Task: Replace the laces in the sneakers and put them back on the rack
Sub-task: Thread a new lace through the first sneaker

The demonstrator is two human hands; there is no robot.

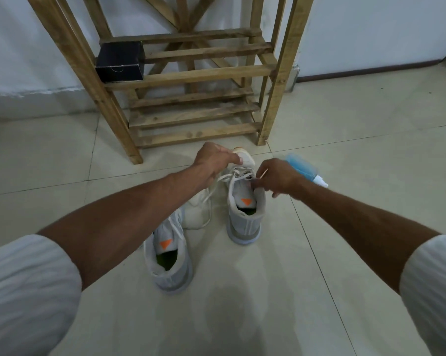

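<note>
Two grey-white sneakers stand on the tiled floor in front of a wooden rack [191,73]. The right sneaker [245,217] has a white lace [218,183] partly threaded through its eyelets. My left hand [214,160] grips the front of this sneaker by the toe. My right hand [278,177] pinches a lace end with an orange tip at the sneaker's tongue. The left sneaker [170,263] stands nearer to me, partly hidden under my left forearm. A loose length of lace trails onto the floor between the two sneakers.
A black box [120,61] sits on the rack's middle shelf at the left. A blue spray bottle [305,169] lies on the floor behind my right hand. A pale cloth or sock [195,214] lies between the sneakers. A wall stands behind the rack.
</note>
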